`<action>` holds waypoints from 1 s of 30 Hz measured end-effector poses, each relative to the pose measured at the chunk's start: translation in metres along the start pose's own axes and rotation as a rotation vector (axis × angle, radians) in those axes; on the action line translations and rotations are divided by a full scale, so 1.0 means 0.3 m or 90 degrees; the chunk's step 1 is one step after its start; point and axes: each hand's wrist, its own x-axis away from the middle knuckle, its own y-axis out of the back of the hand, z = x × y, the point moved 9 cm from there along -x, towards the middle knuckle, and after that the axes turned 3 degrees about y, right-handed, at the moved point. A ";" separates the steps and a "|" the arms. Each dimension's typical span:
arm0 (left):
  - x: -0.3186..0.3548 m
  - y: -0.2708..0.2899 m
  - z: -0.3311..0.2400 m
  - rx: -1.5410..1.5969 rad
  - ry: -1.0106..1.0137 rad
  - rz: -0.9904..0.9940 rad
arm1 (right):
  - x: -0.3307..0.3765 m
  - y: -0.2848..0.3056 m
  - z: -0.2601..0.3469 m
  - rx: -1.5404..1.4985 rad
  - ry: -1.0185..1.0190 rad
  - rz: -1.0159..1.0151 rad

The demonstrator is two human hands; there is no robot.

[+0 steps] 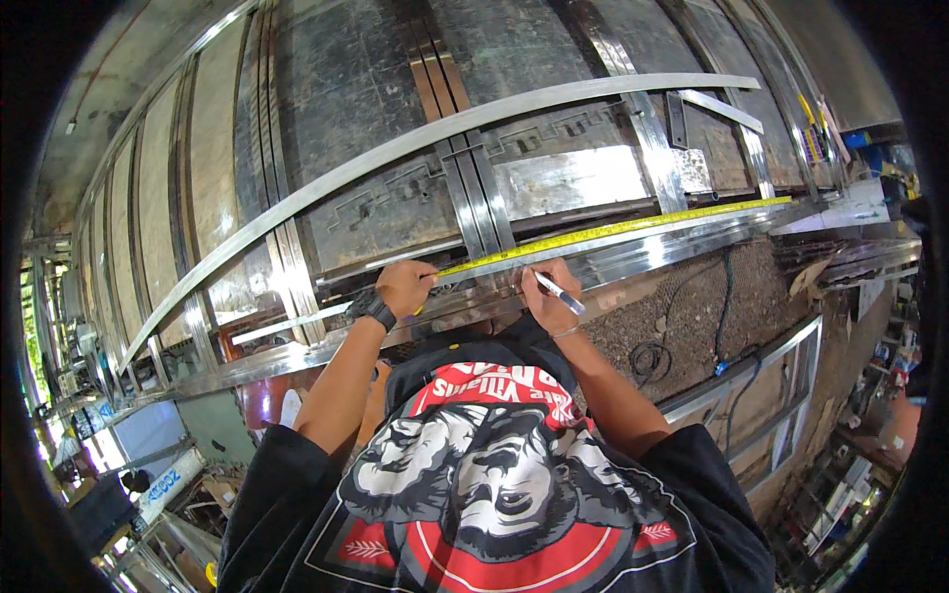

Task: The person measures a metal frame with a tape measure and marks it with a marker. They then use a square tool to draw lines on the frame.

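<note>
A yellow tape measure (613, 231) is pulled out along a shiny metal bar (643, 244) at the near edge of the workbench. My left hand (403, 288) is closed at the blade's left end, pinching it; its case cannot be made out. In my right hand (550, 295) is a white marker pen (560, 293), gripped between the fingers. That hand rests against the bar just below the tape, and its tip is hard to see.
Across the bench lies a long flat metal strip (395, 148) over several crosswise metal channels (474, 193). A short metal piece (722, 111) sits far right. On the ground to the right are a black cable (727, 306) and a metal frame (791, 395). Clutter stands lower left.
</note>
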 end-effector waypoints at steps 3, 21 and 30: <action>0.003 0.004 -0.008 -0.002 -0.003 -0.003 | 0.008 -0.008 -0.024 0.003 -0.030 -0.003; 0.000 -0.008 0.002 0.012 0.022 0.013 | 0.039 -0.096 -0.050 -0.065 -0.133 0.060; 0.000 -0.003 -0.012 0.018 0.000 0.016 | 0.000 -0.135 0.037 -0.009 -0.056 0.089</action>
